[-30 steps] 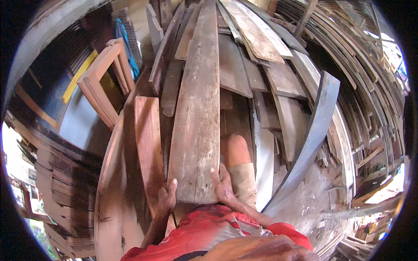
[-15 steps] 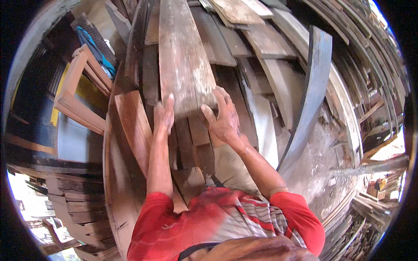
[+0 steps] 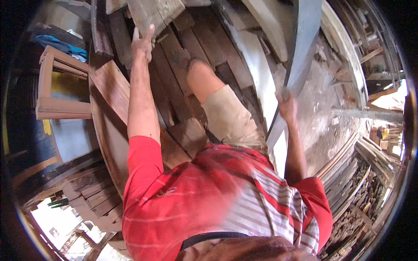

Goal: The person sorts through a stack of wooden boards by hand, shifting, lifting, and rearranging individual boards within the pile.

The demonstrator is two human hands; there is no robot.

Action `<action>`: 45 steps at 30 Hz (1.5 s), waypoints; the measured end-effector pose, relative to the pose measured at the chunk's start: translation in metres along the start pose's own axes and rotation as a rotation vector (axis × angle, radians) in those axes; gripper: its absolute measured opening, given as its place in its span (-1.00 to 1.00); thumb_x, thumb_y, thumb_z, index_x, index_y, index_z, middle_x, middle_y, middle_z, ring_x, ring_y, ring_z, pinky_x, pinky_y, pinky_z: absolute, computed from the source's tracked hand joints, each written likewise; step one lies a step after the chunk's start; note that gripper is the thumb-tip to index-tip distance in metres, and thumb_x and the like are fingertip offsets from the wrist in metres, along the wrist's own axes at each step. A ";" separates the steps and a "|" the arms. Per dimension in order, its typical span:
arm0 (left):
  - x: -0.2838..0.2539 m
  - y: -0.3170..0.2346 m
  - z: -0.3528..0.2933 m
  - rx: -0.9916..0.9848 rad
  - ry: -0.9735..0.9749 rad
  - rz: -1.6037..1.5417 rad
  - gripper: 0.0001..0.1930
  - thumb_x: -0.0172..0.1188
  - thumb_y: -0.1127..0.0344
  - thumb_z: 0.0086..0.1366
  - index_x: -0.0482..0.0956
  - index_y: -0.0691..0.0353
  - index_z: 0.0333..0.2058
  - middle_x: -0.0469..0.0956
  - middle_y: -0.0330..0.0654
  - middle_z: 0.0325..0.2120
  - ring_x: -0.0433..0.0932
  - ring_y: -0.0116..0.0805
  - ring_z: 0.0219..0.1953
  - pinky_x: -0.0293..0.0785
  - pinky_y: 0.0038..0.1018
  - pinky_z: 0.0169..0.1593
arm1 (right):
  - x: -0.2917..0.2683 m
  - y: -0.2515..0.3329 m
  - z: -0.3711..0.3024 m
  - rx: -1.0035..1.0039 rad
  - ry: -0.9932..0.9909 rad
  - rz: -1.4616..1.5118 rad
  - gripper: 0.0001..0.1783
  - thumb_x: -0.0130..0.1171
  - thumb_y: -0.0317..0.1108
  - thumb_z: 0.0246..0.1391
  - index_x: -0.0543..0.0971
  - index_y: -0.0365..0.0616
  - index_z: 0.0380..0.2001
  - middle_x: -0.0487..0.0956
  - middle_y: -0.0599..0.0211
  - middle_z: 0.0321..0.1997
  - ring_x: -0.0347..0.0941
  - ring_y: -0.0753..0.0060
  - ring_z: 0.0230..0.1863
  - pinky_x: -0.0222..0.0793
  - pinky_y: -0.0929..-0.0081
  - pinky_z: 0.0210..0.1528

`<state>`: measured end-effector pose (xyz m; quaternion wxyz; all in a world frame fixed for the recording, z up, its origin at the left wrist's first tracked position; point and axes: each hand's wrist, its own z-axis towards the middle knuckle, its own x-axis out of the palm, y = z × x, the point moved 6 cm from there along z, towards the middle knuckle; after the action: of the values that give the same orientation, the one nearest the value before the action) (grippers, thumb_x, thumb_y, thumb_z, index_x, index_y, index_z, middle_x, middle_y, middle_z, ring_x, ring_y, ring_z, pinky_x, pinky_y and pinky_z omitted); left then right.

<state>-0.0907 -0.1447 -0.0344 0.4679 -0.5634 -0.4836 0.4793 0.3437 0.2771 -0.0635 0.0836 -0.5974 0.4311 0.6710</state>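
Well left of the left grip (image 3: pixel 143 45), a reddish wooden frame (image 3: pixel 63 105) was seen, with a blue cloth (image 3: pixel 65 46) bunched just above it and a pale blue panel (image 3: pixel 75 141) partly exposed below. A reddish-brown plank (image 3: pixel 112 85) was laid nearer, to the lower left of that grip. Between it and the right grip (image 3: pixel 287 106), a white-faced board (image 3: pixel 257 65) was set lengthwise. To the right grip's lower right, narrow slats (image 3: pixel 337 167) were piled, and rough, dusty ground (image 3: pixel 320 117) was exposed nearer by.
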 end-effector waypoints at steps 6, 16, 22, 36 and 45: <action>0.014 -0.002 -0.020 -0.029 0.026 -0.186 -0.03 0.54 -0.01 0.10 0.21 0.04 0.41 0.56 -0.30 -0.37 0.38 -0.54 -0.56 0.32 -0.56 -0.57 | -0.013 -0.009 -0.072 -0.109 0.319 0.069 -0.30 0.33 0.06 0.15 0.53 -0.32 0.13 0.66 -0.17 -0.05 0.59 -0.14 0.05 0.47 0.14 0.11; 0.009 0.001 -0.017 -0.145 -0.079 -0.199 0.14 0.59 -0.04 0.02 0.06 -0.07 0.48 0.62 -0.28 -0.24 0.41 -0.54 -0.55 0.35 -0.54 -0.55 | -0.081 0.184 0.016 -0.473 0.205 0.257 -0.38 0.33 -0.04 0.19 0.54 -0.31 0.13 0.68 0.03 -0.04 0.57 0.33 0.08 0.43 0.34 0.17; -0.021 0.013 -0.009 0.059 -0.180 -0.168 0.15 0.57 -0.05 0.04 0.05 0.11 0.48 0.59 -0.15 -0.01 0.47 -0.47 -0.33 0.46 -0.46 -0.28 | -0.078 0.320 0.177 -0.554 0.161 0.473 -0.42 0.32 -0.01 0.19 0.58 -0.31 0.05 0.65 0.20 -0.21 0.59 0.42 -0.12 0.46 0.40 -0.04; 0.011 -0.019 -0.035 -0.034 -0.181 -0.117 0.05 0.46 0.01 0.16 0.04 0.36 0.45 0.41 0.04 0.24 0.46 -0.29 0.16 0.42 -0.38 0.17 | -0.035 0.371 0.666 -0.105 -0.671 0.301 -0.17 0.28 0.21 0.08 0.58 -0.46 0.03 0.53 -0.33 0.15 0.47 -0.21 0.22 0.37 0.09 0.24; 0.017 -0.042 -0.035 -0.078 -0.236 -0.148 0.05 0.46 0.07 0.14 0.05 0.43 0.43 0.32 0.07 0.32 0.33 -0.23 0.32 0.21 -0.35 0.37 | 0.027 0.406 0.718 0.063 -0.004 1.257 -0.44 0.35 -0.17 0.18 0.55 -0.51 0.01 0.61 -0.10 0.05 0.61 0.06 -0.01 0.58 0.21 -0.07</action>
<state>-0.0587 -0.1258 0.0090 0.4197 -0.4837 -0.5938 0.4872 -0.4421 0.5041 0.0456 -0.3087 -0.2256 0.7192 0.5802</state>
